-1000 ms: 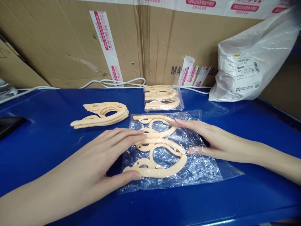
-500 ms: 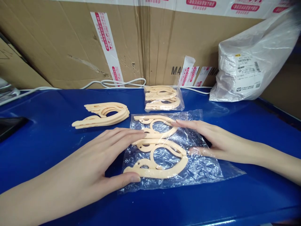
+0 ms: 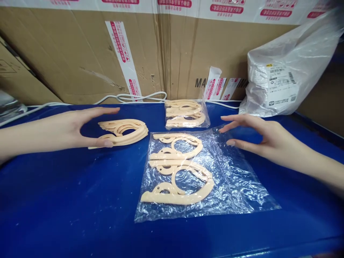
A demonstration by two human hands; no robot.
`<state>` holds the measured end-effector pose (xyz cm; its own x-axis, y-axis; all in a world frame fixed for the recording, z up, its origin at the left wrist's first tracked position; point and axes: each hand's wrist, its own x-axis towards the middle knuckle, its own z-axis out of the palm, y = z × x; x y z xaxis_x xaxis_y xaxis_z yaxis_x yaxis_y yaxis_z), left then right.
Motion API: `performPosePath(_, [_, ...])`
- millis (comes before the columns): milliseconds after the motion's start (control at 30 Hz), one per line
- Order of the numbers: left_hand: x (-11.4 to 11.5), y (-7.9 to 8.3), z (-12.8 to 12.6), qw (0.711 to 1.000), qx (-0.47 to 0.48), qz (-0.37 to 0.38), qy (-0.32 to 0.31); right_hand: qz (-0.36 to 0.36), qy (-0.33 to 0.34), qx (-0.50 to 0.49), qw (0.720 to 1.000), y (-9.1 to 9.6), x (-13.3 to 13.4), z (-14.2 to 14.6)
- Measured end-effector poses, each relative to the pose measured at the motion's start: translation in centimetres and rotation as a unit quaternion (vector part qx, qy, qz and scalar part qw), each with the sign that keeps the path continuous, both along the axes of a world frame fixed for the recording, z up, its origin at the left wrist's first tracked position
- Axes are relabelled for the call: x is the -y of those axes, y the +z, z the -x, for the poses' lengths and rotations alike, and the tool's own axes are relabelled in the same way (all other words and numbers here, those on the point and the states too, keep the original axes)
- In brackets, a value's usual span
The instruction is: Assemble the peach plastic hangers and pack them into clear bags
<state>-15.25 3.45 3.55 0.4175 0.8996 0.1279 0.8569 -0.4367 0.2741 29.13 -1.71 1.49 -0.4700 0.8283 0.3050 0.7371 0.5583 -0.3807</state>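
A clear plastic bag lies flat on the blue table with peach plastic hanger pieces resting on it. My left hand reaches over to a loose stack of the same peach pieces, fingers apart and thumb touching the stack's near edge. My right hand hovers open above the bag's far right corner, holding nothing. A small filled bag of pieces sits behind, near the boxes.
Large cardboard boxes wall off the back of the table. A white cable runs along their foot. A white plastic parcel bag with a label stands at the back right. A grey object shows at the left edge.
Both hands have lifted off the bag and pieces. My left hand moved left and back to the loose stack; my right hand drew back to the bag's far right corner.
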Motion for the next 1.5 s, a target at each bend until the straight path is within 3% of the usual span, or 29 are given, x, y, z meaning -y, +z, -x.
performPosePath(133, [-0.1,0.1,-0.5,0.997,-0.065,0.019,0.027,0.002,-0.017,-0.011,1.0,0.2,0.1,0.0])
performPosePath(400, [0.1,0.3,-1.3,0.995,-0.074,-0.071,0.0,-0.042,-0.029,0.0,0.999,1.2,0.2,0.8])
performPosePath(533, [2.0,0.8,-5.0,0.99,-0.032,-0.131,-0.032,-0.092,-0.001,0.008,0.996,2.1,0.7,2.1])
performPosePath(600, [3.2,0.9,-7.6,0.99,-0.033,-0.112,-0.078,-0.114,0.033,0.022,0.993,2.3,0.9,3.1])
performPosePath(667, [4.2,0.8,-10.1,0.983,0.011,-0.141,-0.115,-0.12,0.069,0.037,0.99,2.3,1.1,4.2])
performPosePath(733, [4.8,0.4,-12.1,0.972,0.031,-0.158,-0.171,-0.109,0.098,0.043,0.988,2.2,1.2,5.0])
performPosePath(933, [5.6,-0.3,-15.0,0.963,0.044,-0.191,-0.186,-0.023,0.129,-0.015,0.991,1.7,1.2,5.2])
performPosePath(1033, [5.7,-0.5,-15.6,0.958,0.052,-0.192,-0.206,0.021,0.139,-0.045,0.989,1.5,1.2,4.8])
performPosePath(1233, [5.5,-1.4,-15.7,0.955,0.065,-0.186,-0.222,0.01,0.149,-0.035,0.988,1.0,1.1,4.0])
performPosePath(1333, [5.1,-1.7,-14.7,0.963,0.033,-0.155,-0.219,0.016,0.105,-0.003,0.994,1.1,0.6,2.4])
performPosePath(1500, [3.2,-2.3,-11.3,0.958,-0.059,-0.174,-0.222,0.109,0.013,-0.011,0.994,1.6,-1.1,-2.7])
